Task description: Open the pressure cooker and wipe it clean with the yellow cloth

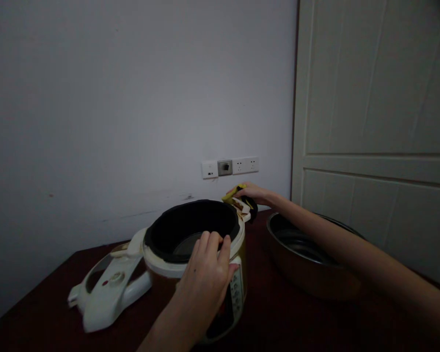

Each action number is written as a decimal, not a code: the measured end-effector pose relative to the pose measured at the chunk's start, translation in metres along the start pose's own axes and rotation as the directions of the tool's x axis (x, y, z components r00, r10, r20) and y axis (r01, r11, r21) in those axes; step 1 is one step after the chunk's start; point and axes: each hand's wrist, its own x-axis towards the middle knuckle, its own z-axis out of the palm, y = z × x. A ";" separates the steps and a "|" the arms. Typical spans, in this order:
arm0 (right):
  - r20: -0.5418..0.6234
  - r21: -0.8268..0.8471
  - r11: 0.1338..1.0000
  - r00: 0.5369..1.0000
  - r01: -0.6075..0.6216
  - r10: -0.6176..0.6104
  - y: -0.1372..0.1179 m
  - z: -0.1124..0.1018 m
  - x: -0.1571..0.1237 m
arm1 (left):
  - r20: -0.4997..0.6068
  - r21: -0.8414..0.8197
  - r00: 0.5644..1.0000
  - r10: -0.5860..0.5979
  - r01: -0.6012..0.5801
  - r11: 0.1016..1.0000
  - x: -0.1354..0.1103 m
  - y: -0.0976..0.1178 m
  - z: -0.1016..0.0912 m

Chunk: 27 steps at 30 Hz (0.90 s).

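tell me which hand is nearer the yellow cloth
Right. The right hand holds the cloth at the far right of the cooker; the left hand is apart from the cloth, at the cooker's near rim.

An open cooker (pixel 194 230) stands on a dark red table (pixel 271 313), its white lid (pixel 110 288) out to the left. The left hand (pixel 209 274) rests on the front rim, thumb by the control panel (pixel 236 293). The right hand (pixel 254 191) holds a yellow and black cloth (pixel 229 195) against the far-right handle (pixel 243 207). Right of the cooker sits a metal basin (pixel 308 274); behind, sockets (pixel 239 166) line the wall (pixel 139 107), beside a panelled door (pixel 374 98).
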 end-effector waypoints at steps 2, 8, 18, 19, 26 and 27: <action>-0.017 0.048 0.999 1.000 -0.005 0.006 0.001 0.001 -0.005 | 0.005 -0.001 1.000 -0.003 0.004 1.000 0.000 0.001 -0.002; -0.306 0.146 0.988 0.946 -0.060 0.103 0.008 0.012 -0.028 | 0.000 0.005 1.000 -0.005 0.005 1.000 -0.001 0.002 -0.001; -0.554 0.354 0.931 0.822 0.091 0.131 0.017 0.049 -0.080 | -0.013 -0.006 1.000 0.003 -0.003 1.000 0.002 0.001 -0.002; -0.570 0.365 0.924 0.812 0.113 0.126 0.018 0.051 -0.084 | -0.022 -0.010 1.000 0.000 0.000 1.000 0.003 0.002 -0.002; -0.648 0.293 0.934 0.761 0.205 0.036 0.029 0.059 -0.113 | -0.081 -0.021 0.997 0.006 -0.008 1.000 0.002 0.002 0.003; -0.656 0.260 0.942 0.755 0.214 0.009 0.030 0.060 -0.118 | -0.081 -0.025 0.997 0.009 -0.011 1.000 0.002 0.001 0.004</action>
